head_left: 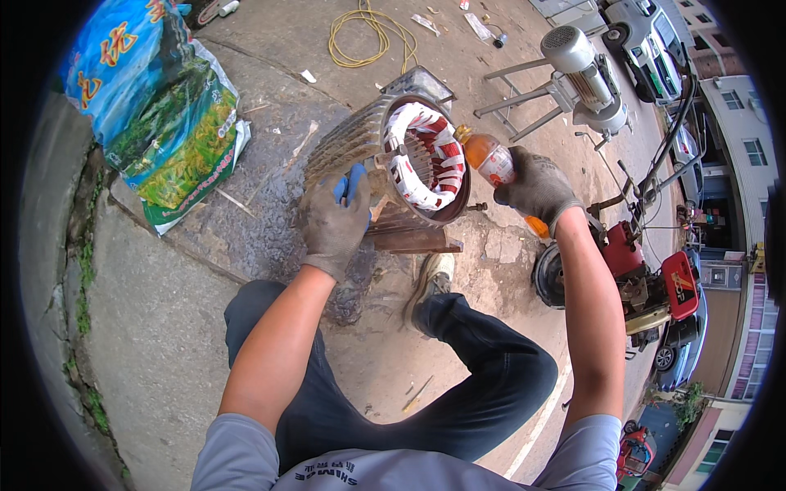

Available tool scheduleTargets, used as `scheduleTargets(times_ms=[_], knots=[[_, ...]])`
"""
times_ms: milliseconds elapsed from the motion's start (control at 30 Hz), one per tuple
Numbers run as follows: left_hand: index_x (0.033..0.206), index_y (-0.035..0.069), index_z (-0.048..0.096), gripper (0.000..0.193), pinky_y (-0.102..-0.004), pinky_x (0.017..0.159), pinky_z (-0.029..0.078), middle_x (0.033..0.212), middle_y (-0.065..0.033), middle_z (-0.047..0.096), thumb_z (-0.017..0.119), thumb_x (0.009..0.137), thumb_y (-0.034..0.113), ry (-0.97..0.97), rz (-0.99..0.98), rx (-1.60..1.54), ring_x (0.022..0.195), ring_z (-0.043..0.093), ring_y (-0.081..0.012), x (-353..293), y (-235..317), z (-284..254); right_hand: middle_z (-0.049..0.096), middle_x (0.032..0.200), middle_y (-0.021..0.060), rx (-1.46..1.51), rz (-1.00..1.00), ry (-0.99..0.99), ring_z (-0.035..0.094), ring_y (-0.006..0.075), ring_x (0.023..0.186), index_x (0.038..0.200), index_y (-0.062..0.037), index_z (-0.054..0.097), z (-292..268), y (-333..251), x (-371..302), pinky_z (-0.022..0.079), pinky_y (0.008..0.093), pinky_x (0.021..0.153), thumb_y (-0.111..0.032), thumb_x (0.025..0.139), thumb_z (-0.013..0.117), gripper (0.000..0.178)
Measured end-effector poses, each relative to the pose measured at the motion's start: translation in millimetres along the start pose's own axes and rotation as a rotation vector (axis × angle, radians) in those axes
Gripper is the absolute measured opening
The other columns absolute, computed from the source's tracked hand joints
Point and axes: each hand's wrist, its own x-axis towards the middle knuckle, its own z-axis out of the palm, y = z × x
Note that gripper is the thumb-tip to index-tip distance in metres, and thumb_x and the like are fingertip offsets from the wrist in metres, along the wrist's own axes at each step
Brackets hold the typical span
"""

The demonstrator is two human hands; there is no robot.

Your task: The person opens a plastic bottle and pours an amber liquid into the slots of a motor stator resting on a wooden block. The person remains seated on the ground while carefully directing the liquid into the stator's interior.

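Observation:
My right hand (pixel 536 186), in a grey work glove, is wrapped round a clear plastic bottle (pixel 490 157) of amber liquid. The bottle lies tilted, its yellowish neck pointing left at the rim of an open electric motor housing (pixel 348 135). Inside that finned round housing sits a ring of windings (pixel 399 176) bound in white and red. My left hand (pixel 329 225), also gloved, is closed at the housing's near left side. A blue patch shows at its fingers; what they hold, if anything, I cannot make out.
A blue and green printed sack (pixel 168 123) stands at the left. Yellow cable (pixel 381 37) lies coiled beyond the motor. A grey motor on a metal stand (pixel 577 69) is at the far right, with a red machine (pixel 622 245) nearer. My shoe (pixel 434 282) rests close to the housing.

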Motion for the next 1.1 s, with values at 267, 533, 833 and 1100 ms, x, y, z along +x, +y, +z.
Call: scheduleTargets(times_ms=[267,533,833,1100], knots=[[0.087,-0.003,0.072,0.031,-0.0371,0.056,0.046,0.066,-0.0101,0.061,0.073,0.103,0.024,-0.060,-0.025,-0.013,0.060,0.054,-0.0145,1,8,-4,0.077,0.117,0.0212,-0.002,0.030,-0.048,0.073,0.0384,0.113,0.124,-0.0087,0.070,0,-1,-3,0.057,0.0462,0.098,-0.033,0.071,0.080,0.059],[0.085,-0.004,0.072,0.039,-0.0449,0.056,0.049,0.069,-0.0208,0.065,0.076,0.099,0.032,-0.041,-0.034,-0.060,0.059,0.065,-0.0328,1,13,-4,0.077,0.117,0.0214,-0.049,0.022,-0.054,0.072,0.0385,0.114,0.125,-0.0085,0.069,-1,3,-3,0.057,0.0461,0.098,-0.033,0.072,0.079,0.059],[0.097,-0.005,0.075,0.028,-0.0354,0.059,0.052,0.073,-0.0124,0.068,0.075,0.101,0.022,-0.091,-0.054,-0.041,0.066,0.062,-0.0129,2,10,-2,0.075,0.121,0.0228,-0.067,-0.010,-0.066,0.071,0.0393,0.117,0.128,-0.0081,0.068,0,-2,0,0.056,0.0470,0.100,-0.033,0.074,0.079,0.061],[0.103,-0.005,0.076,0.026,-0.0360,0.064,0.056,0.081,-0.0174,0.074,0.076,0.100,0.020,-0.090,-0.008,0.031,0.070,0.069,-0.0181,2,11,-2,0.076,0.116,0.0229,-0.041,0.000,-0.039,0.073,0.0398,0.112,0.132,-0.0062,0.067,5,-1,6,0.057,0.0464,0.099,-0.031,0.073,0.082,0.065]])
